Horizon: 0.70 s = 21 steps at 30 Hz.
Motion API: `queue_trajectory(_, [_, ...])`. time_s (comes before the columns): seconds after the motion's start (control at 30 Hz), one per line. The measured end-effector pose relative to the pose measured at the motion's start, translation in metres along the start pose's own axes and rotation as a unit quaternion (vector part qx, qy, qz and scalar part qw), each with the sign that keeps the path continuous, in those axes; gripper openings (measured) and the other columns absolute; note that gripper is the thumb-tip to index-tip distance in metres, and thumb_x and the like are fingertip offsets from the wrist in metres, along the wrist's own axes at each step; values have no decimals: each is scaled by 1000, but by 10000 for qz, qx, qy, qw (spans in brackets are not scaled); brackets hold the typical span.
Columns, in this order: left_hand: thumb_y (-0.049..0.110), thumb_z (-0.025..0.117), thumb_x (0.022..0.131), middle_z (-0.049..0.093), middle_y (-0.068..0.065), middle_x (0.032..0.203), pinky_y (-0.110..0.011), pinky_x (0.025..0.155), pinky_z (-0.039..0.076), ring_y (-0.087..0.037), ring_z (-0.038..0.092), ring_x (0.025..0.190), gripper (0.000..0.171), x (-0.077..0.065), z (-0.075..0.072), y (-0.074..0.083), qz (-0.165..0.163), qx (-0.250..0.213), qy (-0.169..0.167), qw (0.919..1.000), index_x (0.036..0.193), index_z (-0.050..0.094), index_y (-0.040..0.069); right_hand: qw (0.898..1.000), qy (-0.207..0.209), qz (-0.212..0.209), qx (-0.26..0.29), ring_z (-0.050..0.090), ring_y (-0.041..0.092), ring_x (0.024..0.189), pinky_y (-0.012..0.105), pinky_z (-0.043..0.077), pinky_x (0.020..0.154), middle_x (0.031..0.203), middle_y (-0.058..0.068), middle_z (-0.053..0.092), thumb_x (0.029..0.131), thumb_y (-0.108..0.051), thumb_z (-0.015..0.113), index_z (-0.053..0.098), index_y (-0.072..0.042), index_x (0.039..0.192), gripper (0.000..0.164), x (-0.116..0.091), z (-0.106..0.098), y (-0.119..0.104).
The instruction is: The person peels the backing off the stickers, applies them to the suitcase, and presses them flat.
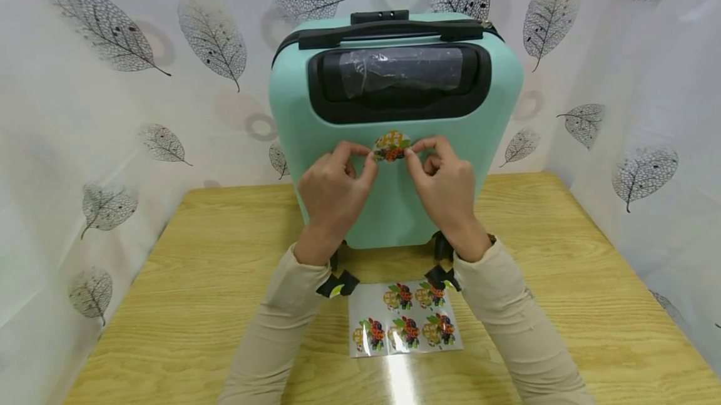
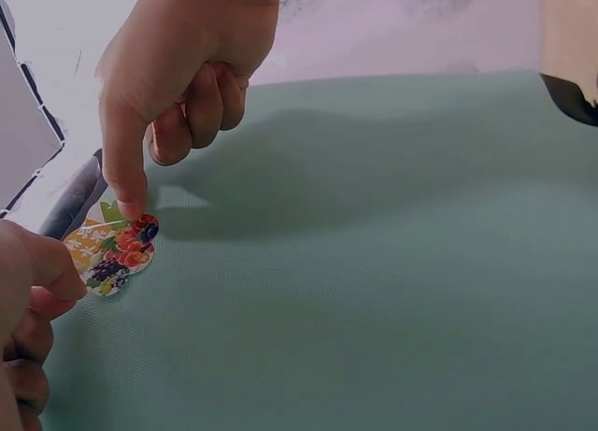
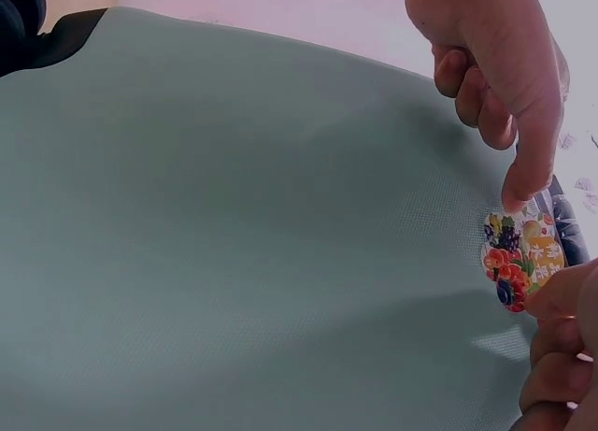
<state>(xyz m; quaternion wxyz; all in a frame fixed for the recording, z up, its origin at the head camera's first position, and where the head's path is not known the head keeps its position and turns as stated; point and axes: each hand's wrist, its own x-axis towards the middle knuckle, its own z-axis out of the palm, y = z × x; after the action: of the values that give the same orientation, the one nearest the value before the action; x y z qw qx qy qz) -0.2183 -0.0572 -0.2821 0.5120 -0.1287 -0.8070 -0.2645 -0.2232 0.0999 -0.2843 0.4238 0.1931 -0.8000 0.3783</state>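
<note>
A colourful fruit sticker [image 1: 391, 146] lies against the front of a mint-green suitcase [image 1: 388, 205], just below its black handle recess. My left hand [image 1: 337, 184] pinches the sticker's left edge between thumb and forefinger. On the opposite edge, my right hand [image 1: 445, 179] pinches it the same way. The left wrist view shows the sticker [image 2: 117, 253] close over the textured shell, with a thumb tip at its edge. In the right wrist view both hands flank the sticker [image 3: 519, 263], their other fingers curled in.
A sheet of matching stickers [image 1: 405, 323] lies on the wooden table [image 1: 225, 255] in front of the suitcase; its top left spot has no sticker. The suitcase stands upright on black wheels. Behind hangs a white curtain [image 1: 225, 117] with leaf prints.
</note>
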Motion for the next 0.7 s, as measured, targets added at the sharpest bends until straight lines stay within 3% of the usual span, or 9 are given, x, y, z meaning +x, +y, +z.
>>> queue_trajectory(0.7, [23,69,84,62,-2,55,-30,39,33,-16,49,41,10,5,3,-1,397,764,201,9961,81,66,14,9979,205,-325,-519,30,12,37,27,23,40,46,6,44,90,-14,67,61,1,91,16,-1,5,4])
